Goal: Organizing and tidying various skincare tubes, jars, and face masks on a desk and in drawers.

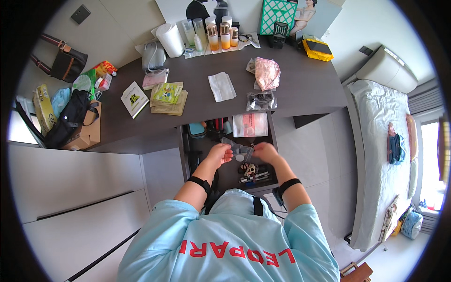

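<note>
Over an open drawer (192, 152) under the desk, both my hands hold a small clear plastic bag (242, 151) with white round pieces in it. My left hand (220, 154) is closed on the bag's left side. At its opposite edge, my right hand (265, 152) pinches it. Behind the bag, a white and pink packet (250, 125) lies in the drawer beside a teal case (197, 129). Several pens (255, 177) and a small pinkish trinket (249, 168) lie in the near right corner.
On the desk (197, 70) are a white book (135, 99), flat sachets (168, 99), a folded white tissue (222, 87), a pink patterned cloth item (267, 74) and a clear bag of dark items (261, 100). Bottles (224, 36) stand behind. A bed (378, 164) is at the right.
</note>
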The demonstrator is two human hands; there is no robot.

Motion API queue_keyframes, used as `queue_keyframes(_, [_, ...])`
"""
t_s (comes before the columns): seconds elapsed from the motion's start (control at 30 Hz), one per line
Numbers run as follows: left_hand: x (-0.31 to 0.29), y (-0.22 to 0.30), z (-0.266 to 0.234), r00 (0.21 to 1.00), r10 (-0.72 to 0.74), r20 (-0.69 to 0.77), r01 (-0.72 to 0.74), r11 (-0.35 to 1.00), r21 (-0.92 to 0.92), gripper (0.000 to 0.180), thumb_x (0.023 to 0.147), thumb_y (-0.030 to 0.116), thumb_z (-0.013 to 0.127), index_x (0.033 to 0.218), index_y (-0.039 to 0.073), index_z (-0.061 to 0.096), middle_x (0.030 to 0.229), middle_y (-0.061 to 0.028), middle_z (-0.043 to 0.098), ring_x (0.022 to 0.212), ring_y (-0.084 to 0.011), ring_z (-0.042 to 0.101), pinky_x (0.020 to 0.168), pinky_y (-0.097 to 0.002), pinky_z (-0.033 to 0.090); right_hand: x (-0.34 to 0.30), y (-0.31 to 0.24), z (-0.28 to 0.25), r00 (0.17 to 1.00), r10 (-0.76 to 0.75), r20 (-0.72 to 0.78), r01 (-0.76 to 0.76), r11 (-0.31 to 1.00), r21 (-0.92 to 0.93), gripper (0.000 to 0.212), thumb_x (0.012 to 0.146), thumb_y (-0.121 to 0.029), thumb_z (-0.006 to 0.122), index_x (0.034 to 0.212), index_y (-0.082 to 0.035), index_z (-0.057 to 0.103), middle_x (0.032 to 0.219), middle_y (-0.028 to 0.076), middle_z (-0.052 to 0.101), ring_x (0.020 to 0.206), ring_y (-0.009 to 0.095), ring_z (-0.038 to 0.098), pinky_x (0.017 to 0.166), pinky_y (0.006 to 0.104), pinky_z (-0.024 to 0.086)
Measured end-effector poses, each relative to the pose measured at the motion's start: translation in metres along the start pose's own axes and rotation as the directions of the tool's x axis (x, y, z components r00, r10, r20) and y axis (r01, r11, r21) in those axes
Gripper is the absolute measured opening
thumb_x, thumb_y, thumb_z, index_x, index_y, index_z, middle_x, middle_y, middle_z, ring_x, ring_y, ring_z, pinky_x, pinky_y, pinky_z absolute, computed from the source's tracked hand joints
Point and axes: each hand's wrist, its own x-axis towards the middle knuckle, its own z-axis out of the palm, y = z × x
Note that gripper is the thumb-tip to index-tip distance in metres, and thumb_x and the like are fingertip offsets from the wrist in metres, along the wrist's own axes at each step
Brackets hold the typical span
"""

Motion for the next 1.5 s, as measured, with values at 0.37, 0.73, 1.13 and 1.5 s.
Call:
queue_keyframes(0.37, [-0.008, -0.013, -0.005, 0.779, 0.624, 0.060, -0.251, 0.222, 0.942, 0.039, 0.070, 0.008, 0.060, 0.108, 0.011, 0.055, 0.101, -0.0127, 0.057, 0.085, -0.0287, 0.060, 0.071, -0.0397, 0.048, -0.001, -0.027, 0.040, 0.960, -0.061, -0.275, -0.078, 0.881, -0.467, 0.046, 0.066, -0.025, 0.070, 0.108, -0.010, 0.056, 0.104, 0.013, 0.056, 0.099, 0.031, 0.055, 0.084, 0.0383, 0.047])
queue_keyframes(0.73, [0.002, -0.012, -0.014, 0.850, 0.477, 0.224, -0.110, -0.256, 0.960, 0.026, 0.078, 0.011, 0.050, 0.104, 0.011, 0.055, 0.102, -0.0120, 0.056, 0.090, -0.0309, 0.059, 0.075, -0.0422, 0.047, -0.019, -0.038, 0.005, 0.998, 0.034, -0.056, -0.032, 0.999, 0.036, 0.034, 0.068, -0.030, 0.062, 0.085, -0.001, 0.065, 0.077, 0.014, 0.063, 0.075, 0.025, 0.061, 0.069, 0.0339, 0.047])
queue_keyframes(1.13, [-0.053, 0.051, -0.007, 0.875, 0.453, 0.169, -0.417, 0.530, 0.738, 0.038, 0.061, 0.024, 0.077, 0.085, 0.000, 0.061, 0.068, -0.0093, 0.061, 0.051, -0.0169, 0.056, 0.051, -0.0303, 0.045, 0.062, -0.080, -0.089, 0.883, 0.330, -0.334, 0.076, 0.603, 0.794, 0.018, 0.076, -0.019, 0.061, 0.071, -0.003, 0.054, 0.061, 0.003, 0.050, 0.048, 0.012, 0.047, 0.041, 0.0238, 0.040])
queue_keyframes(1.5, [-0.061, 0.153, 0.071, 0.769, 0.590, 0.245, -0.532, 0.804, -0.267, 0.062, 0.089, 0.021, 0.054, 0.136, -0.003, 0.022, 0.132, -0.0149, 0.037, 0.109, -0.0252, 0.052, 0.080, -0.0322, 0.047, 0.056, -0.119, -0.130, 0.782, -0.074, -0.618, 0.575, 0.467, 0.671, 0.047, 0.082, -0.007, 0.056, 0.125, 0.003, 0.039, 0.103, 0.011, 0.060, 0.078, 0.011, 0.054, 0.068, 0.0222, 0.045])
